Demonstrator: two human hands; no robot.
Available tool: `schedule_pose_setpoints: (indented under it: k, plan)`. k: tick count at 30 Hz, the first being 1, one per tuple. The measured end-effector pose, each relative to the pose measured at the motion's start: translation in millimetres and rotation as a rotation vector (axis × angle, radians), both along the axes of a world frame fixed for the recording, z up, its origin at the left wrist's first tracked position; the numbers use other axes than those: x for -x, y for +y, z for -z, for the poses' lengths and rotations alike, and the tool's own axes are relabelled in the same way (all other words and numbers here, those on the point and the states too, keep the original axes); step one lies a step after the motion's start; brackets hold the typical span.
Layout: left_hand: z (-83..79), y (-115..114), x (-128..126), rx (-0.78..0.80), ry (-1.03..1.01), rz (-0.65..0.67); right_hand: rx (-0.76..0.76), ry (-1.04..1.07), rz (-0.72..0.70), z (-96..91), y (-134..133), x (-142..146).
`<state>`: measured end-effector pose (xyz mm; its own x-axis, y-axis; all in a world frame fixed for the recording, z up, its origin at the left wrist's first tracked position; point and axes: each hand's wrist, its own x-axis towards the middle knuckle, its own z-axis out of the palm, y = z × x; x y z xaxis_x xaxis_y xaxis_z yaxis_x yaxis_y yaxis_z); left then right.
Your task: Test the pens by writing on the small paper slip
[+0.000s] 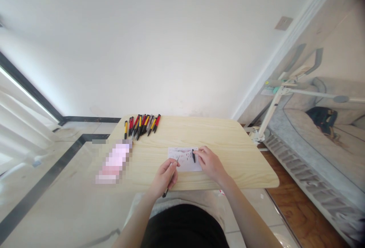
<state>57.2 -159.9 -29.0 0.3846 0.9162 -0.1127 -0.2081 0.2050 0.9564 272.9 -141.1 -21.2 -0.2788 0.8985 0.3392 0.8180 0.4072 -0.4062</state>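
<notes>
A sheet of white paper [186, 166] with dark and reddish scribbles lies near the table's front edge. Over its left part, my left hand [166, 174] is closed around a slim pen. The pen's thin tip points up toward the paper, and its black end [164, 194] sticks out below my palm. My right hand [210, 163] rests at the paper's right side, thumb and fingers pinching a short black pen part [194, 157] over the sheet. I cannot tell whether this part touches the paper. Several red, yellow and black pens [141, 125] lie in a heap at the back left.
The light wooden table [228, 138] stands against a white wall [176, 50]. At its left edge is a pixelated pink patch [115, 164]. On the right are a white folding frame with grey handles [273, 107] and a grey sofa [299, 115] holding a dark bag [322, 117].
</notes>
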Motion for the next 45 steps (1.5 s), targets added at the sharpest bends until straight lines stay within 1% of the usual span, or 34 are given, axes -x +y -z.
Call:
schedule_pose_setpoints:
  k: [5, 12, 20, 25, 29, 35, 40, 45]
  plan:
    - [-3.1, 0.0, -0.2, 0.018, -0.001, 0.012, -0.005, -0.161, -0.068, 2.4, 4.6, -1.4]
    - [-1.6, 0.3, 0.0, 0.008, -0.01, 0.016, -0.007, -0.27, -0.125, 3.5, 8.9, 0.3]
    - [-1.1, 0.6, -0.2, 0.003, -0.02, 0.013, 0.006, -0.363, -0.194, -7.8, 14.1, 0.5]
    - [-1.7, 0.0, 0.2, -0.002, -0.013, 0.011, -0.01, -0.431, -0.221, -14.6, 17.8, -0.2]
    - [-0.9, 0.6, 0.1, 0.0, -0.012, 0.019, -0.002, -0.443, -0.213, -13.8, 18.7, -0.9]
    - [-2.9, 0.4, -0.8, 0.015, 0.006, 0.011, -0.013, -0.37, -0.208, -6.4, 16.5, 0.1]
    - [-5.0, -0.2, -1.0, 0.014, 0.01, 0.005, -0.021, -0.348, -0.232, -10.4, 17.2, -3.1]
    - [-3.7, -0.1, -1.7, 0.022, 0.005, 0.002, -0.052, -0.364, -0.237, -12.8, 17.6, -10.0]
